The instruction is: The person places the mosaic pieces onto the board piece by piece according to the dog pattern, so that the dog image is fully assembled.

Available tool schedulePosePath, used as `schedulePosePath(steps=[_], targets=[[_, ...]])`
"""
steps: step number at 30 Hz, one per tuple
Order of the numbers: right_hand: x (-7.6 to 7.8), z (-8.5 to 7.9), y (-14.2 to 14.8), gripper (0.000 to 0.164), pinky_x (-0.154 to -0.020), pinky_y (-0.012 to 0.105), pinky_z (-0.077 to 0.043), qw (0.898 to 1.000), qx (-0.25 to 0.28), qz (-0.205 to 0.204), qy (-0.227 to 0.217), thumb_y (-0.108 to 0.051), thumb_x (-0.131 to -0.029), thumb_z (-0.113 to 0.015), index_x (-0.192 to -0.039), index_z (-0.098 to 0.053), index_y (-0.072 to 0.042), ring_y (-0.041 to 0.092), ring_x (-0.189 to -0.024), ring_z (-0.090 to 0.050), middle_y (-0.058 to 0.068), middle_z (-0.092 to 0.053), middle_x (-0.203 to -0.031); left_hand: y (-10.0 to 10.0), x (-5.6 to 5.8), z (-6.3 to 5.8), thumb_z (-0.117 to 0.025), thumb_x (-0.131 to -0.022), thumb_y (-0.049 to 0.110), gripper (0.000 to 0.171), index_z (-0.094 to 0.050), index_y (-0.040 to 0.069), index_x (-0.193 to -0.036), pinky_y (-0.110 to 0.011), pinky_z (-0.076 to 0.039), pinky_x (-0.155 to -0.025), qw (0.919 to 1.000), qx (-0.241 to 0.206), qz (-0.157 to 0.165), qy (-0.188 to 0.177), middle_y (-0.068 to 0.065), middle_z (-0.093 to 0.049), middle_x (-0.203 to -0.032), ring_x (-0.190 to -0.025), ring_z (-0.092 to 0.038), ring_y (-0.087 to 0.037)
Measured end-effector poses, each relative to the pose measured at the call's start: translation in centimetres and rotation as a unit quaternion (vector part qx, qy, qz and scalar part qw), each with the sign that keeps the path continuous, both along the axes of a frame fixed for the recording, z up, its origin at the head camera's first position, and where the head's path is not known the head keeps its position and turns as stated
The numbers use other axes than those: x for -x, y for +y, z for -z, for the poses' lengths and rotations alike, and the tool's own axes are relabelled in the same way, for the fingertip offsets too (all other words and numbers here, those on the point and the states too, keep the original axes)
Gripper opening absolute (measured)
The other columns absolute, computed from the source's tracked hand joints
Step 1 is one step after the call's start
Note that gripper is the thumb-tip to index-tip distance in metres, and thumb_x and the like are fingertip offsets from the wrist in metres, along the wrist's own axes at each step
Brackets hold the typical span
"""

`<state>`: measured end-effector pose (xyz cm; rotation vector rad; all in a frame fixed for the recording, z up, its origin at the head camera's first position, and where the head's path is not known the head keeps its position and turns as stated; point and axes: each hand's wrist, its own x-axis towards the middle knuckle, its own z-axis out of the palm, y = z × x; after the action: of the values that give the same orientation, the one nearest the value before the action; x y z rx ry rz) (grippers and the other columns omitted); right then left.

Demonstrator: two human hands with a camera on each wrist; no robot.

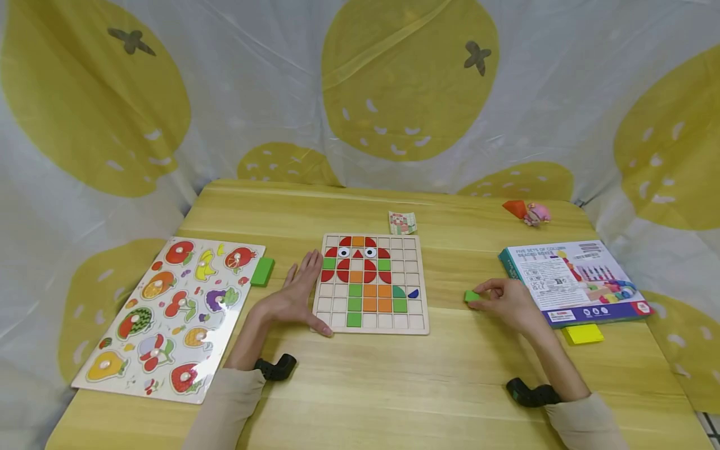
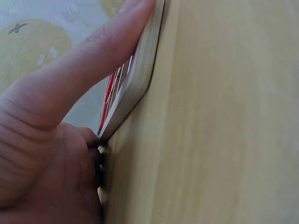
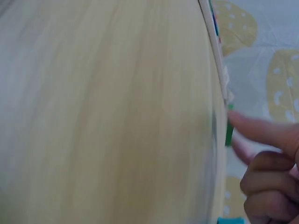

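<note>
A wooden grid board (image 1: 423, 281) lies on the table, filled partly with red, orange, green and white pieces that form a bird with two round eyes. Along its left edge, my left hand (image 1: 289, 300) is spread with straight fingers, the thumb at the near left corner. The left wrist view shows that thumb lying along the board's side (image 2: 140, 88). To the right of the board, my right hand (image 1: 506, 303) pinches a small green square piece (image 1: 470, 297) between thumb and forefinger. A blue half-round piece (image 1: 413, 294) sits tilted in a cell beside a green quarter-round piece (image 1: 398, 291).
A fruit peg puzzle (image 1: 225, 325) lies at the left, with a green block (image 1: 262, 272) at its edge. At the right are a toy box (image 1: 551, 284) and a yellow block (image 1: 583, 334). A small picture card (image 1: 402, 223) and a pink figurine (image 1: 538, 214) are behind.
</note>
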<state>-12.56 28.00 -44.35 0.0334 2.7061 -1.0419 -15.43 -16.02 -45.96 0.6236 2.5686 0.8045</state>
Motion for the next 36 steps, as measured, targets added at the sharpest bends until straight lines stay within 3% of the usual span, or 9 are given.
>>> schedulePosePath(steps=[7, 11, 14, 22, 28, 36], targets=[[0.4, -0.5, -5.5, 0.025, -0.045, 0.02, -0.026, 0.993, 0.089, -0.083, -0.003, -0.028, -0.076, -0.081, -0.096, -0.073, -0.014, 0.007, -0.052, -0.031, -0.004, -0.037, -0.06, 0.0, -0.2, -0.1, -0.09, -0.049, 0.057, 0.155, 0.011, 0.004, -0.153, -0.055, 0.008, -0.121, 1.0, 0.008, -0.004, -0.002, -0.016, 0.018, -0.161, -0.15, 0.017, -0.032], [0.2, -1.0, -9.0, 0.024, -0.046, 0.019, -0.025, 0.987, 0.103, -0.117, -0.031, -0.025, -0.075, -0.083, -0.094, -0.073, -0.014, 0.009, -0.054, -0.034, -0.003, -0.041, -0.061, 0.4, 0.0, -0.4, -0.09, -0.048, 0.058, 0.154, 0.009, 0.005, -0.154, -0.057, 0.008, -0.12, 0.9999, 0.01, -0.009, 0.008, -0.017, 0.015, -0.162, -0.15, 0.016, -0.033], [0.0, -1.0, -10.6, 0.023, -0.045, 0.02, -0.023, 0.988, 0.085, -0.123, -0.043, -0.023, -0.073, -0.084, -0.091, -0.073, -0.012, 0.011, -0.052, -0.035, -0.003, -0.042, -0.06, 0.8, 0.2, -0.4, -0.089, -0.047, 0.06, 0.155, 0.008, 0.006, -0.154, -0.059, 0.008, -0.12, 0.9998, 0.018, -0.008, 0.011, -0.018, 0.015, -0.162, -0.15, 0.015, -0.034], [-0.2, -0.6, -11.1, 0.023, -0.047, 0.021, -0.024, 0.992, 0.03, -0.117, -0.041, -0.02, -0.068, -0.087, -0.083, -0.07, -0.015, 0.012, -0.052, -0.037, -0.002, -0.043, -0.057, 1.0, 0.3, -0.3, -0.09, -0.048, 0.057, 0.154, 0.009, 0.006, -0.154, -0.059, 0.01, -0.119, 0.9999, 0.015, -0.007, 0.004, -0.018, 0.016, -0.161, -0.15, 0.016, -0.034], [-0.2, -0.4, -11.5, 0.025, -0.049, 0.02, -0.026, 0.986, 0.048, -0.155, -0.027, -0.021, -0.067, -0.088, -0.085, -0.071, -0.015, 0.011, -0.054, -0.038, -0.004, -0.042, -0.057, 0.6, 0.2, -0.1, -0.089, -0.049, 0.059, 0.154, 0.011, 0.009, -0.154, -0.057, 0.011, -0.12, 0.9998, 0.017, -0.011, 0.003, -0.016, 0.018, -0.161, -0.15, 0.018, -0.032], [-0.2, -0.3, -10.8, 0.024, -0.047, 0.018, -0.023, 0.981, 0.087, -0.168, -0.036, -0.017, -0.073, -0.084, -0.095, -0.078, -0.014, 0.009, -0.052, -0.033, -0.003, -0.038, -0.056, 0.5, 0.1, -0.1, -0.089, -0.049, 0.059, 0.153, 0.009, 0.008, -0.155, -0.057, 0.01, -0.12, 0.9998, 0.015, -0.012, 0.005, -0.017, 0.016, -0.162, -0.15, 0.017, -0.032]])
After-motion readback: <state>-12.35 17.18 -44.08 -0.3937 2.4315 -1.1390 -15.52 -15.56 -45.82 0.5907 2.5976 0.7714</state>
